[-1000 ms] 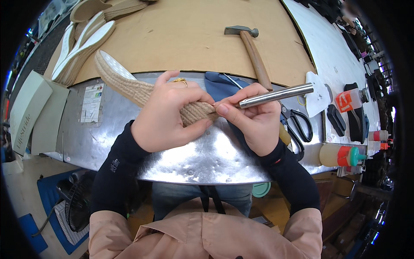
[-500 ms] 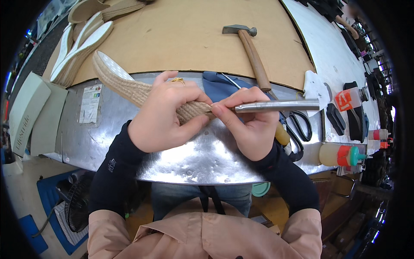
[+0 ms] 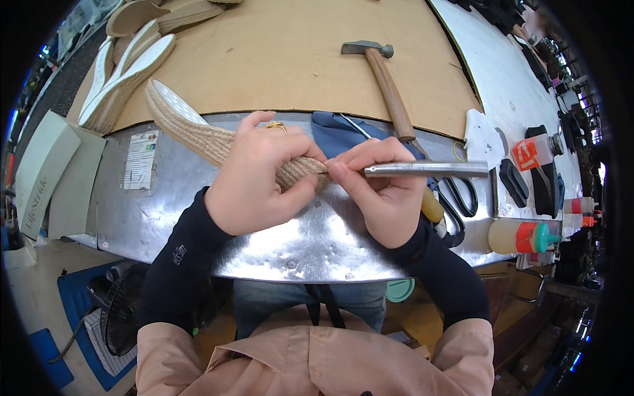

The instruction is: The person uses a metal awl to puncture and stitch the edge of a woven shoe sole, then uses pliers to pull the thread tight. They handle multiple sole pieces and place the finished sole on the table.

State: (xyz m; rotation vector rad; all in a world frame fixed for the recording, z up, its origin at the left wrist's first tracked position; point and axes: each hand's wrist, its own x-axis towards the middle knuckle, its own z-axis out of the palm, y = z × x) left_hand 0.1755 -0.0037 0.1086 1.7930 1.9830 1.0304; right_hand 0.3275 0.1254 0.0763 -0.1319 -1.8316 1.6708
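My left hand [image 3: 264, 175] is wrapped round the narrower end of a rope-covered wedge shoe sole [image 3: 191, 135]. The sole slants up to the far left, and white shows on its upper face. Thumb and forefinger of my right hand [image 3: 380, 188] pinch together right at the sole's right tip. Across that same hand lies a slim tool with a round metal handle [image 3: 429, 169], pointing right; its working end is hidden by the fingers, so its exact kind cannot be made out. Both hands are above the metal table [image 3: 264, 257].
A hammer [image 3: 389, 89] lies on the tan board [image 3: 284, 46]. More wedge soles [image 3: 125, 86] sit far left. Beside my right hand are black-handled scissors [image 3: 456, 211], blue cloth [image 3: 330, 132] and a green-capped bottle [image 3: 518, 236]. A pale box [image 3: 53, 175] stands left.
The metal-handled tool has dipped slightly and lies more level in my right hand. My left hand and the sole have shifted a little to the right.
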